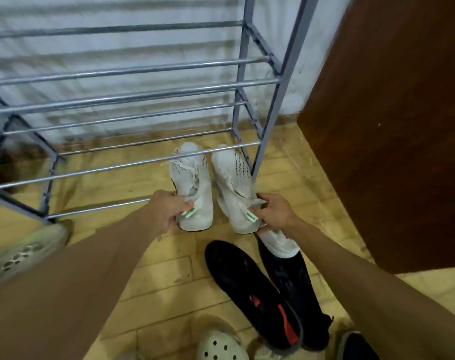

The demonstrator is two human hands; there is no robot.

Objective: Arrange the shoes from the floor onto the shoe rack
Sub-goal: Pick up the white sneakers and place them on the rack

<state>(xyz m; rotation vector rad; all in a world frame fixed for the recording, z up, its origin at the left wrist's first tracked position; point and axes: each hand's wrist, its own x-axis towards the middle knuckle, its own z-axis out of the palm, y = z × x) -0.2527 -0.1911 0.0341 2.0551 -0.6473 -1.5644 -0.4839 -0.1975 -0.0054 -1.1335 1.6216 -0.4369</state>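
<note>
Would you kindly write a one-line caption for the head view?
Both hands, left and right, grip white sneakers at the rack; black shoes wait behind.

Home entryway (shoe rack (132,100), tiled floor (169,276))

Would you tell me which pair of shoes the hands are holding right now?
The white sneakers: left hand grips the left one, right hand the right one, at the heels. The black pair lies untouched on the floor nearer the camera.

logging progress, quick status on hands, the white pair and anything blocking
Left hand and right hand each grip a white sneaker heel. Toes under the rack's lowest bars. Black shoes behind, not blocking.
</note>
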